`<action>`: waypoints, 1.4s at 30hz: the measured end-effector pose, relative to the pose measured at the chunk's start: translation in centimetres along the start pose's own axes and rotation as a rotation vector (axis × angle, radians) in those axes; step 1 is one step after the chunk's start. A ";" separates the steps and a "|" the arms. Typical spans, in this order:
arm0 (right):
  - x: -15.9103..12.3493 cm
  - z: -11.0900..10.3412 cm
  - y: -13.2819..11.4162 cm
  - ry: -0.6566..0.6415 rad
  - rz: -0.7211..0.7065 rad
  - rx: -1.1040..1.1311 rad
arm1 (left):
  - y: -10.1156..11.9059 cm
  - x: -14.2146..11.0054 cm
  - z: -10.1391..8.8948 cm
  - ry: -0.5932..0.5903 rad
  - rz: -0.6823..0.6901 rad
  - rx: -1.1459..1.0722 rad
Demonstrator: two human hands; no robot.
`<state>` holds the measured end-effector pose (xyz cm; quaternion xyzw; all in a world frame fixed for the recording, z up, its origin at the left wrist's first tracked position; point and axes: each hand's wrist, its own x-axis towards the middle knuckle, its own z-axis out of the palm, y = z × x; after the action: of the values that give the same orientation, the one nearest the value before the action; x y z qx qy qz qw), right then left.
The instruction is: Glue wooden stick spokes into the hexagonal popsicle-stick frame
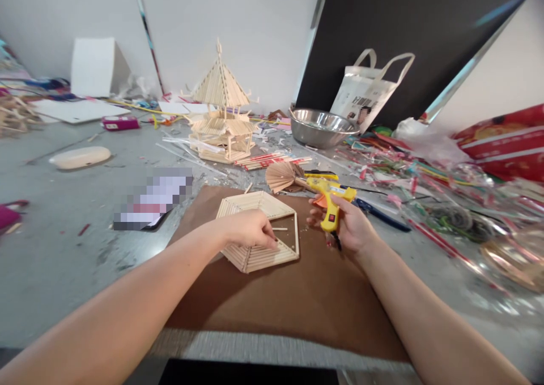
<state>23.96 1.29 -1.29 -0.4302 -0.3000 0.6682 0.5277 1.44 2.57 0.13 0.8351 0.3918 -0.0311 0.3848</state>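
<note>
A hexagonal panel of pale wooden sticks (278, 256) lies on a brown mat (272, 306), with one wedge-shaped section open on its right side. My left hand (250, 229) reaches over the panel from the left. Its fingertips are pinched together at the edge of the open section; whatever they hold is too small or hidden to tell. A short loose stick (279, 229) shows within that gap. In my right hand (351, 223), just right of the panel, is a yellow glue gun (331, 204), held by its handle with the nozzle pointing left.
Behind the panel stands a stick pagoda model (223, 130), with red-tipped sticks (272, 160) beside it. A pleated brown fan piece (283, 177) and blue-handled pliers (382, 214) lie near the glue gun. A phone (155, 198) rests left; a metal bowl (323, 127) and scraps sit right.
</note>
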 end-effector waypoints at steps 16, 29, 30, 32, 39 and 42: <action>4.7 1.2 -2.4 0.483 -0.183 -1.122 | 0.0 0.0 -0.1 0.004 -0.008 0.028; -1.3 3.3 2.7 0.027 0.141 -0.900 | 0.1 -0.9 -0.7 -0.005 -0.026 -0.225; -1.3 3.6 3.0 0.039 0.130 -0.795 | 0.2 -1.0 -0.7 -0.011 -0.033 -0.252; -1.3 4.1 3.3 0.068 0.063 -0.621 | 0.4 -1.2 -0.7 -0.010 -0.056 -0.298; -1.2 4.4 2.9 0.053 -0.153 -0.548 | 1.1 -1.4 -0.4 -0.005 -0.125 -0.336; -1.2 4.3 2.8 0.038 -0.196 -0.528 | 1.2 -1.3 -0.1 -0.001 -0.146 -0.353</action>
<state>19.01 -0.34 -1.43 -0.5344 -0.4938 0.5045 0.4648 1.34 1.35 1.35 0.7241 0.4504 0.0099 0.5222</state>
